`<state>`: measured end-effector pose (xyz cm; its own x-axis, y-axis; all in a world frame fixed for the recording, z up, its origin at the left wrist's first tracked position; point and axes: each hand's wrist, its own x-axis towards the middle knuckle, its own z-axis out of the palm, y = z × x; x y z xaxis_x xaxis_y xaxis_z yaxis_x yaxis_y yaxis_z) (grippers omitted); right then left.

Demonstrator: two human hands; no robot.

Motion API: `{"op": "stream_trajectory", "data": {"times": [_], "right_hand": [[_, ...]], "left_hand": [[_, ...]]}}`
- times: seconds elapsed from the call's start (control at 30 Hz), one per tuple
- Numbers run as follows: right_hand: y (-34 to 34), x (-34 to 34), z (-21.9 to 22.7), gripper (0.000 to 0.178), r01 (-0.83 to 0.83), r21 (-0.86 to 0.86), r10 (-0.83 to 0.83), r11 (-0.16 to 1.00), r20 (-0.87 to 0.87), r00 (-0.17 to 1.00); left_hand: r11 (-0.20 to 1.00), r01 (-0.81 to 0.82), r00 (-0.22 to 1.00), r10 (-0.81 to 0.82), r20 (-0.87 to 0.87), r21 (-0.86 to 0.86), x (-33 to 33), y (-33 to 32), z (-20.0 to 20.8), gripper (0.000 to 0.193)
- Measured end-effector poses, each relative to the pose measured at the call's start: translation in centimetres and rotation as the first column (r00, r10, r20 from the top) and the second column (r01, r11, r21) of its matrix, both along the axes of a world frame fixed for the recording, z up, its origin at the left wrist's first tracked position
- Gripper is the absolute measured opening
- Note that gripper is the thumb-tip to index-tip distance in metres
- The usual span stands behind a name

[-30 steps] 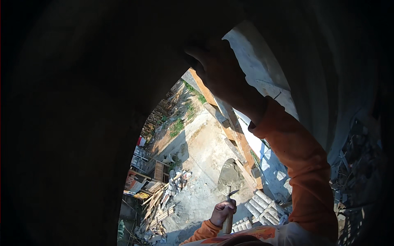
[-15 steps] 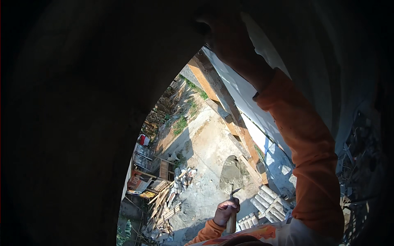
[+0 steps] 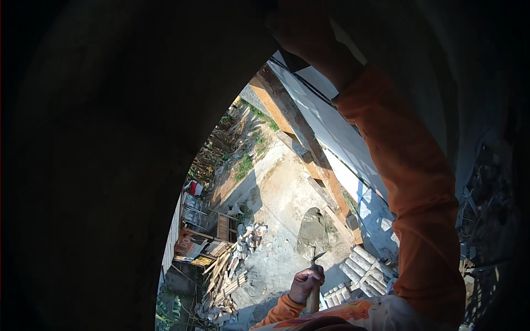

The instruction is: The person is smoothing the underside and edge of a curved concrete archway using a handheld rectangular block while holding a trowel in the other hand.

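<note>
The wooden-handled tool (image 3: 313, 300) sits upright in my left hand (image 3: 305, 283), low in the view and close to my front. My fingers are wrapped tight round its handle; the pale wooden butt shows below my fist, and a thin, forked-looking metal part rises above it. A grey, leaf-shaped patch (image 3: 313, 229) lies just past that metal in line of sight; I cannot tell whether it is the tool's blade or something on the ground. My right hand (image 3: 295, 30) is raised well apart from the tool, beside a large dark surface (image 3: 110, 165); in the shade I cannot tell what its fingers hold. Farther out are pale ground (image 3: 279, 182), a long timber beam (image 3: 306, 143), stacked grey cylinders (image 3: 361, 270) and a heap of wood pieces (image 3: 221, 270).
</note>
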<state>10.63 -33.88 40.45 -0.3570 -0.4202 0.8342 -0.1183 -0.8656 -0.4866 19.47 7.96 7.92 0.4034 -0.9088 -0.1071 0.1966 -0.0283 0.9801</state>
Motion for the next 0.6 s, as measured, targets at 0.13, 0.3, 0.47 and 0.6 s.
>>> {"op": "stream_trajectory", "data": {"times": [0.13, 0.3, 0.47, 0.6], "right_hand": [[1.1, 3.8, -1.8, 0.031, -0.105, -0.247, 0.123, 0.963, 0.06, 0.991], [-2.0, 0.0, -0.2, 0.031, -0.474, 0.008, 0.466, 0.88, 0.162, 0.869], [2.6, 2.5, -1.9, 0.031, 0.007, -0.146, -0.017, 0.989, -0.067, 0.998], [-3.8, 1.1, -1.5, 0.029, -0.156, -0.176, 0.131, 0.972, -0.148, 0.98]], "left_hand": [[1.0, -0.019, 0.999, 0.02, -0.026, 0.023, -0.1, -0.4, 0.4, 0.006], [1.0, -0.015, 1.0, 0.015, 0.017, 0.006, 0.0, -0.4, -0.1, 0.009], [0.999, -0.043, 0.998, 0.045, -0.039, 0.027, -0.4, -0.3, 0.6, 0.008], [1.0, 0.002, 0.999, -0.003, -0.032, -0.029, -0.5, -0.3, -0.3, 0.008]]}}
